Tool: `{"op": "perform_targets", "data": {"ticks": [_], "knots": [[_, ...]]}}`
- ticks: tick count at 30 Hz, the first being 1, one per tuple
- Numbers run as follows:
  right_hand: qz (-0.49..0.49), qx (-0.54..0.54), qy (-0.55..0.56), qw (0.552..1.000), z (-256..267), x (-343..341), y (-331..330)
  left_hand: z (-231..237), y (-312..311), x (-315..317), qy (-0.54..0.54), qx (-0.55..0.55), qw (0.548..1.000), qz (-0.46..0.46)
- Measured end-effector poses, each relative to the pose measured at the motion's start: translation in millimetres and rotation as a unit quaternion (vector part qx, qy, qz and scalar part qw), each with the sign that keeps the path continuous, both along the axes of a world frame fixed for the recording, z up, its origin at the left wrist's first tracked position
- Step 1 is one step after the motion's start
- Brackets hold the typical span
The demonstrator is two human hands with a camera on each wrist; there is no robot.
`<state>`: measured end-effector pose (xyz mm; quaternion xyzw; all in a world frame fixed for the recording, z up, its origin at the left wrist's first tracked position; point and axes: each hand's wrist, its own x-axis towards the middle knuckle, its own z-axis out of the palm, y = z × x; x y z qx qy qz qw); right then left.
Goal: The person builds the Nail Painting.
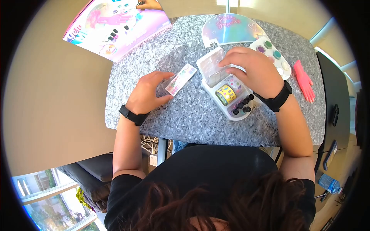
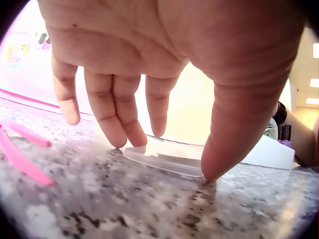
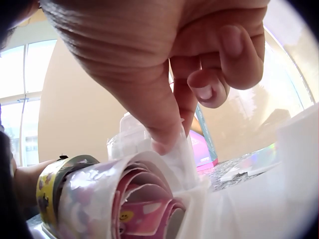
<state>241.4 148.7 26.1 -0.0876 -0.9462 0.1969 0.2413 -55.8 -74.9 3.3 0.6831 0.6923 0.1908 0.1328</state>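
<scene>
In the head view the left hand point(image 1: 147, 91) holds a clear plastic piece between thumb and fingers, beside a card of small coloured nail designs point(image 1: 181, 79). The left wrist view has this clear piece point(image 2: 164, 163) low on the table, the thumb touching its right end. The right hand point(image 1: 259, 71) pinches the upper part of a clear plastic box point(image 1: 214, 67), tilted up at the back of a white tray point(image 1: 208, 89). A yellow patterned roll point(image 1: 226, 94) and a pale patterned roll point(image 3: 89, 194) lie in that tray, just in front of the box.
Dark-capped bottles point(image 1: 243, 104) stand in the tray's front right. Behind are an iridescent panel point(image 1: 235, 30) and a white palette of coloured pots point(image 1: 276, 55). A pink hand-shaped piece point(image 1: 304, 81) lies at right; a large printed box point(image 1: 119, 29) stands at back left.
</scene>
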Motion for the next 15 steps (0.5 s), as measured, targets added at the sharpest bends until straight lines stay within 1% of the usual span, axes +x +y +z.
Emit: {"op": "perform_targets", "data": {"ticks": [4,7,9,10,11,13,14,15], "knots": [[0.014,0.006,0.002,1.000,-1,-1,1,1,3,15,-0.017,-0.024,0.999,0.021],[0.008,0.005,-0.002,1.000,1,1,-1,-1,3,16,-0.016,-0.002,1.000,0.022],[0.000,0.008,-0.002,1.000,5,4,-3,6,2,18,-0.037,0.017,0.998,0.056],[-0.002,0.008,0.010,1.000,8,5,-4,5,-1,11,-0.029,0.038,0.998,0.028],[-0.004,0.007,0.022,1.000,10,6,-5,7,-3,8,-0.031,0.040,0.998,0.026],[-0.005,-0.012,0.015,1.000,17,8,-7,18,-8,4,-0.023,0.039,0.997,0.068],[-0.003,-0.033,0.010,0.999,21,9,-8,26,-10,3,0.018,0.056,0.996,0.065],[-0.002,-0.034,0.010,0.999,22,8,-8,34,-11,5,0.018,0.055,0.996,0.066]]}}
